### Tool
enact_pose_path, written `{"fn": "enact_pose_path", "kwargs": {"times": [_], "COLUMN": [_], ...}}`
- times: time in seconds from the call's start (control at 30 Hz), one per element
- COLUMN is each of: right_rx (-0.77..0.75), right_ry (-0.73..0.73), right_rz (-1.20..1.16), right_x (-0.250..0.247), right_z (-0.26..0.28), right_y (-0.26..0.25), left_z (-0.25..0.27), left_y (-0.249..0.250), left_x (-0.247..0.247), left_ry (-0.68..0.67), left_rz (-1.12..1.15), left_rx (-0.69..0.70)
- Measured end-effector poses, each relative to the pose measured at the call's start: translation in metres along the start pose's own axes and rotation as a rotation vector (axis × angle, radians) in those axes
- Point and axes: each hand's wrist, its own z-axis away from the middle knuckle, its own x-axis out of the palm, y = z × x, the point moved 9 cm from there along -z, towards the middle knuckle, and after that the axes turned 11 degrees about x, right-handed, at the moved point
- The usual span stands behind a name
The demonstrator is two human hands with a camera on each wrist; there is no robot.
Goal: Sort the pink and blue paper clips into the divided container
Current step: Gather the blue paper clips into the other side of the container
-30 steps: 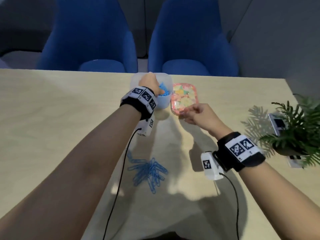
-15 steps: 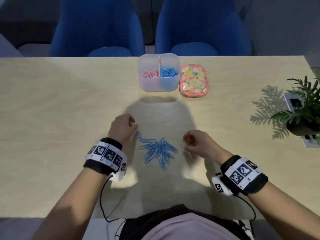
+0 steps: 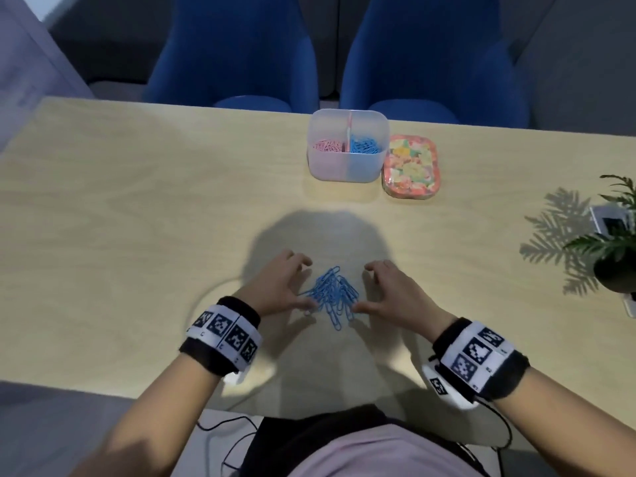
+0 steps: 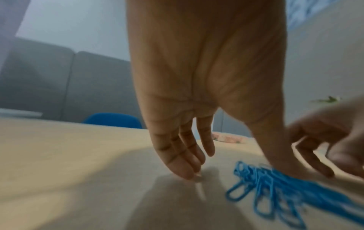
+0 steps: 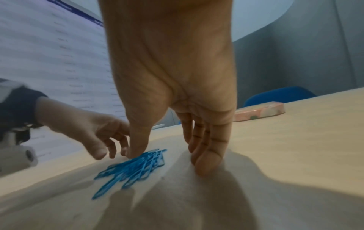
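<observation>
Both hands down on the bench (image 3: 137,208), spread wide, holding nothing. Left hand (image 3: 275,284) at the left flank of the pile of blue paper clips (image 3: 332,297), fingers straight with tips on the wood, thumb laid against the pile's near-left edge. Right hand (image 3: 389,294) mirrored on the other flank, thumb tip touching the clips, the other fingers planted just beside them. Placed so, most likely, to rake the loose heap together from two sides before lifting a bunch; no clip pinched yet in any view.

Clips lying tangled and overlapping, flat on the bench, directly in front of the body. No pink ones visible among them.

Further out, well apart from the pile, the divided container (image 3: 347,166) at the far edge of the bench: pink clips (image 3: 327,146) in its left compartment, blue clips (image 3: 363,145) in its right, a thin wall between. Judged from that, sorting well along, only the blue heap left to move.

Just beside the container on its right, touching or nearly so, a floral lid (image 3: 411,166) lying flat. A potted plant (image 3: 616,256) at the right edge, clear of the route. Two blue chairs (image 3: 234,53) behind the bench. Nothing between pile and container to block a carry; main risk a few clips snagging and dropping on the way.
</observation>
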Motion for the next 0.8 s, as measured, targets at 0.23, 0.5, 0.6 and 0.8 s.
{"fn": "enact_pose_path", "kwargs": {"times": [0.23, 0.5, 0.6, 0.8], "right_rx": [-0.090, -0.141, -0.194, -0.088], "right_ry": [0.050, 0.137, 0.161, 0.093], "right_rz": [0.178, 0.222, 0.168, -0.106], "right_x": [0.026, 0.028, 0.023, -0.005], "right_z": [0.000, -0.005, -0.003, -0.022], "right_y": [-0.034, -0.041, -0.035, -0.011], "left_z": [-0.008, -0.023, -0.025, -0.029], "left_y": [0.020, 0.036, 0.039, 0.036], "left_x": [0.019, 0.022, 0.017, 0.007], "left_ry": [0.013, -0.051, -0.031, -0.013], "left_rz": [-0.080, -0.202, -0.211, -0.165], "left_rx": [0.048, 0.083, 0.107, 0.105]}}
